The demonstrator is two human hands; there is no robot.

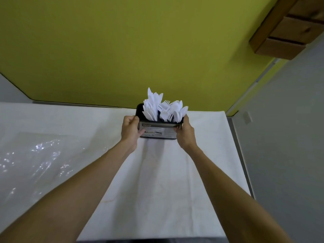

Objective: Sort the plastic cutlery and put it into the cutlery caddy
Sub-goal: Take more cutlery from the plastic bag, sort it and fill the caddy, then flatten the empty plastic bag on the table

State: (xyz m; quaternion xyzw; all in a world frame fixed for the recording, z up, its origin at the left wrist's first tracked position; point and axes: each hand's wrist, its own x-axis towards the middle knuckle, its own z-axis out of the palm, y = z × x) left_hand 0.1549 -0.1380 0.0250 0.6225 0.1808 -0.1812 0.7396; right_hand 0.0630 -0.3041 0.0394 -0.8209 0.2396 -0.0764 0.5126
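Note:
A black cutlery caddy (158, 131) with a paper label on its front stands near the far edge of the white-covered table (157, 181). White plastic knives (151, 106) stand upright in its left compartment, forks (164, 109) in the middle and spoons (178, 110) on the right. My left hand (130, 128) grips the caddy's left end. My right hand (185, 133) grips its right end, fingers curled over the front rim. Both arms are stretched out forward.
A crumpled clear plastic bag (35, 155) lies on the table at the left. A yellow-green wall (140, 50) rises right behind the caddy. The table's right edge (240, 155) drops to a grey floor. A wooden drawer unit (289, 27) hangs at the upper right.

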